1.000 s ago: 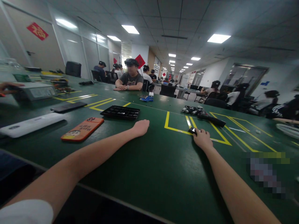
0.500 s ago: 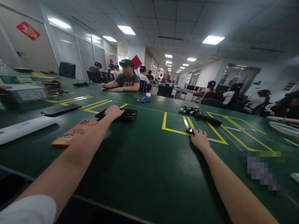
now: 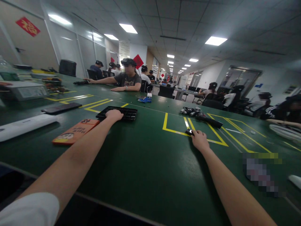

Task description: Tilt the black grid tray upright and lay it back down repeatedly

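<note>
Tray (image 3: 129,113), black and divided into compartments, lies on the green surface (image 3: 145,163) with the left hand (image 3: 114,115) over its near side; whether those fingers clamp it cannot be told. To the tray's right, the right hand (image 3: 199,140) has its fingers closed on a small black object (image 3: 188,131). An orange phone case (image 3: 75,131) lies left of the tray, a blue item (image 3: 144,99) beyond the tray.
</note>
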A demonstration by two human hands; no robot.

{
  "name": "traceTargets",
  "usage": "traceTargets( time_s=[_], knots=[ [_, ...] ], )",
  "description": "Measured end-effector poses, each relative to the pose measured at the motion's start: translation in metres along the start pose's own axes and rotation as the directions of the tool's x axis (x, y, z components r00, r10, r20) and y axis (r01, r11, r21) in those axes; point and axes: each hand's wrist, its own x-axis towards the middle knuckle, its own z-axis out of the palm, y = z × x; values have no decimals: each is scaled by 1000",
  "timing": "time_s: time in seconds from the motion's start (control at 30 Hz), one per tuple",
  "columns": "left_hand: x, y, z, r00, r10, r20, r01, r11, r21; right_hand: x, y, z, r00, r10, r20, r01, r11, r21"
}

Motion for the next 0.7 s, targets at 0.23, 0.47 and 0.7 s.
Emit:
traceTargets(
  time_s=[0.23,0.47,0.7],
  knots=[
    [-23,26,12,999,-25,-34,26,999,23,4,-17,4,998,-31,-63,43,978,203],
    [-88,85,47,934,342,-107,-358,869,-341,-11,-82,8,931,-335,-146,334,618,712],
    [-120,93,63,792,607,-61,-571,702,-425,-22,-100,19,802,-544,-246,449,278,849]
  ],
)
